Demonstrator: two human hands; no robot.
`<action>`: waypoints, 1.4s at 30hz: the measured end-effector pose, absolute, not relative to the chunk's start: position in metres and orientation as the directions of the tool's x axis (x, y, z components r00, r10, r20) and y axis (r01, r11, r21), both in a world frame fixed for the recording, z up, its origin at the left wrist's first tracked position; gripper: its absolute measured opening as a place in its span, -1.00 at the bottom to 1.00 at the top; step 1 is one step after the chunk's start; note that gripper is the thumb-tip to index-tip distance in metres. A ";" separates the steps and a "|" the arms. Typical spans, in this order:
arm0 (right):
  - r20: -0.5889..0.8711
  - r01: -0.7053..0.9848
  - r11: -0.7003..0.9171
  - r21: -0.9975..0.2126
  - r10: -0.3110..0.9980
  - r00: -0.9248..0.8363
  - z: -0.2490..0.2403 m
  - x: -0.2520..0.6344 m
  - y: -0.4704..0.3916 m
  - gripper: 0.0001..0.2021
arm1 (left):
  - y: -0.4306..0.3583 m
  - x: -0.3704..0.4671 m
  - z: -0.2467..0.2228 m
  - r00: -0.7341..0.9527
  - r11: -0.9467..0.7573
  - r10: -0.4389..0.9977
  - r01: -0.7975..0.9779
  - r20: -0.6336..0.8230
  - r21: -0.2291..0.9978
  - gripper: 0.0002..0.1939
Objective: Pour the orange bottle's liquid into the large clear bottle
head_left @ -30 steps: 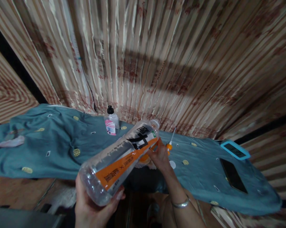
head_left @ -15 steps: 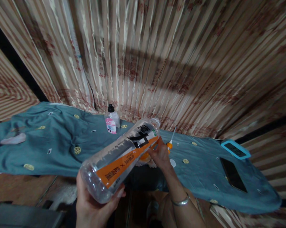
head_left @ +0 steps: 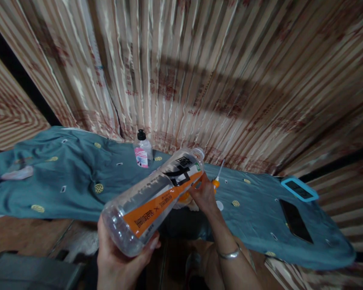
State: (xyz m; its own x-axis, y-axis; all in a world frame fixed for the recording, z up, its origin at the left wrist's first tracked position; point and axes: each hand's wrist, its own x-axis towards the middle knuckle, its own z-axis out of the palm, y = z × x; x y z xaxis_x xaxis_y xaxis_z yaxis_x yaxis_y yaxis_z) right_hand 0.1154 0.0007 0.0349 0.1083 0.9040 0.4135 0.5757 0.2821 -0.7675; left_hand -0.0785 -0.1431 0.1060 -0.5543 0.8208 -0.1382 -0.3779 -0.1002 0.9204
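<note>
A large clear plastic bottle point(head_left: 157, 197) with an orange and grey label is tilted, its base low at the left and its neck up at the right. My left hand point(head_left: 118, 249) is wrapped round the base end. Near the neck, my right hand point(head_left: 204, 195) grips the bottle from the right, its fingers partly hidden behind it. Behind the bottle, partly covered, an orange and pale item point(head_left: 186, 201) shows. An orange-capped thing with a thin clear tip point(head_left: 216, 183) is just beyond my right hand, beside a white disc point(head_left: 219, 205).
A green patterned cloth point(head_left: 79, 181) covers the long surface. On it are a small bottle with a black cap point(head_left: 143, 151), a blue-framed device point(head_left: 300, 189), a dark phone point(head_left: 296, 221) and a pinkish item point(head_left: 18, 173). Striped curtains point(head_left: 169, 80) hang behind.
The view has shifted very slightly. Both hands keep their hold on the large bottle, which stays at nearly the same tilt.
</note>
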 end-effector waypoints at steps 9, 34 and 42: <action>0.395 0.551 0.283 -0.785 0.914 0.092 0.040 0.114 -0.001 -0.43 | -0.144 -0.078 0.108 -0.542 -0.095 0.827 -0.397 -0.149 0.913 -0.09; 0.406 0.537 0.295 -0.790 0.908 0.099 0.043 0.112 -0.002 -0.42 | -0.143 -0.076 0.112 -0.560 -0.118 0.815 -0.414 -0.151 0.903 -0.02; 0.423 0.543 0.310 -0.781 0.901 0.095 0.042 0.113 -0.002 -0.42 | -0.143 -0.077 0.112 -0.556 -0.110 0.817 -0.413 -0.154 0.904 0.02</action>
State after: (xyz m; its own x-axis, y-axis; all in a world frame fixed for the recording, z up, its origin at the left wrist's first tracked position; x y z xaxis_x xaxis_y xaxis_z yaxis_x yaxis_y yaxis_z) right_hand 0.1128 -0.0017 0.0416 0.0949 0.9010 0.4234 0.5430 0.3096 -0.7806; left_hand -0.0769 -0.1429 0.1122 -0.5563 0.8165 -0.1543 -0.4127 -0.1103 0.9042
